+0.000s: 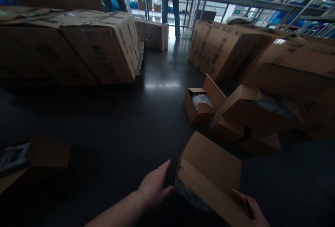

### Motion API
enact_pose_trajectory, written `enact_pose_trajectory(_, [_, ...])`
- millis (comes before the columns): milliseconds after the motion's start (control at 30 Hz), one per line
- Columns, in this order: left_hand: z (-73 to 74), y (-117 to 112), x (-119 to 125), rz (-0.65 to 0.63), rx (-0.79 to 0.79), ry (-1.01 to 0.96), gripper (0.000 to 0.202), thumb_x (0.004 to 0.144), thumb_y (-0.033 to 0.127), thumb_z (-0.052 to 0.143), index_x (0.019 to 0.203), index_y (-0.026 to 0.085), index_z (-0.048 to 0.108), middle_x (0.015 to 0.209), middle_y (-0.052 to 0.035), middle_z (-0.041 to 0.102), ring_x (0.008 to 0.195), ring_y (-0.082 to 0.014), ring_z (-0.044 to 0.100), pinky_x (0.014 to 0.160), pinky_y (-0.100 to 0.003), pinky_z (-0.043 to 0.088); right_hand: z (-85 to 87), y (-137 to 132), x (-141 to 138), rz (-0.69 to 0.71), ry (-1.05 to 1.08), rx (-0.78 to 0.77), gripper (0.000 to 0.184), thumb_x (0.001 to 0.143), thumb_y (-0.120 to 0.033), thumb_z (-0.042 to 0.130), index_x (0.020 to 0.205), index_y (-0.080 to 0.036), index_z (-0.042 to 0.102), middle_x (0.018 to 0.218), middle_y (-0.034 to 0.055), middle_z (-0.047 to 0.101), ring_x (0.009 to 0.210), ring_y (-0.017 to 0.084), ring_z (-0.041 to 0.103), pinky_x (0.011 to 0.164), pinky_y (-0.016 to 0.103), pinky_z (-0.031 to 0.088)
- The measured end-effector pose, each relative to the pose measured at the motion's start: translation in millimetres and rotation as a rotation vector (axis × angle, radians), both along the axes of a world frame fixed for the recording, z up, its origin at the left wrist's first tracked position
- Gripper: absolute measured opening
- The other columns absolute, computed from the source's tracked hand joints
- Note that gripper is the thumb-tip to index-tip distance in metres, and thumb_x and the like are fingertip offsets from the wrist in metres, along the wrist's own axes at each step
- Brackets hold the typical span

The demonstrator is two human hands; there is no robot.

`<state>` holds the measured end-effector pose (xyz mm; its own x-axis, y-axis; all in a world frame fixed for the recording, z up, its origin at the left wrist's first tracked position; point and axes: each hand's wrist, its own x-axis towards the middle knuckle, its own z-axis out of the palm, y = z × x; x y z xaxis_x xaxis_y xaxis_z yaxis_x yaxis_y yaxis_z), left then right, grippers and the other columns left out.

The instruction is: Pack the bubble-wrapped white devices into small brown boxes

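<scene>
My right hand [248, 207] grips the near right edge of the box [209, 176], fingers curled over the cardboard. My left hand [154, 185] is spread flat, fingers apart, just beside the box's left end, holding nothing; I cannot tell whether it touches. The box lies on the floor [117, 125], lid flap raised, its long axis running from near right to far left. Clear plastic [188, 195] shows under its near left corner. I can read no printing on it.

Beyond the box stands a small open carton [199, 106] with plastic wrap inside; right of that lie further open cartons [251, 115]. Far left of the box sits a taped stack [78, 45]; its markings are illegible. The floor is dark and glossy. Behind, two people's legs [170, 3] stand by shelving [288, 3].
</scene>
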<state>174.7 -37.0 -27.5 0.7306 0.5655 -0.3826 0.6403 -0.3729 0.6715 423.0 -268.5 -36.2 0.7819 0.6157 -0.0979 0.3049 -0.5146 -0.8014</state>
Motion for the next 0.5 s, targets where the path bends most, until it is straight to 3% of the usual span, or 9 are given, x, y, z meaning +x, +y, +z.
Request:
enact_pose_trajectory(67, [-17.0,-20.0,46.3,0.088,-0.047,-0.048,0.065,0.072,0.031,0.053,0.13,0.018,0.025,0.125,-0.0086,0.045,0.112,-0.0193,0.044,0.091,-0.026,0.037,-0.1,6.4,-1.9,-0.054,-0.041,-0.039,0.041,0.05,-0.05,0.062,0.075,-0.018,0.061,0.079,0.0063,0.062,0.075,0.024,0.058,0.062,0.028,0.046])
enact_pose_trajectory(167, [-21.2,-21.5,73.1,0.153,-0.031,-0.053,0.037,0.083,0.022,0.031,0.118,0.021,0.041,0.105,-0.0068,0.059,0.097,-0.0171,0.055,0.08,-0.026,0.041,9.6,18.3,-2.0,-0.107,-0.022,-0.14,0.037,0.057,-0.05,0.057,0.074,-0.017,0.06,0.074,0.0075,0.064,0.073,0.025,0.059,0.061,0.03,0.046])
enact_pose_trajectory(333, [5.4,5.9,46.7,0.062,-0.059,-0.009,0.025,0.081,0.021,0.034,0.089,0.019,0.058,0.087,-0.006,0.064,0.083,-0.0172,0.058,0.069,-0.024,0.042,38.0,38.6,-0.9,-0.071,0.115,-0.24,0.042,0.058,-0.052,0.056,0.08,-0.016,0.062,0.083,0.0079,0.067,0.086,0.028,0.058,0.07,0.031,0.046])
enact_pose_trajectory(500, [56.8,42.4,3.5,-0.053,-0.231,0.144,0.018,0.072,0.026,0.045,0.07,0.015,0.06,0.072,-0.0051,0.064,0.064,-0.0178,0.06,0.051,-0.023,0.044,74.5,67.5,-17.3,0.04,0.385,-0.278,0.045,0.056,-0.052,0.061,0.08,-0.014,0.063,0.086,0.0092,0.067,0.087,0.026,0.059,0.069,0.028,0.048])
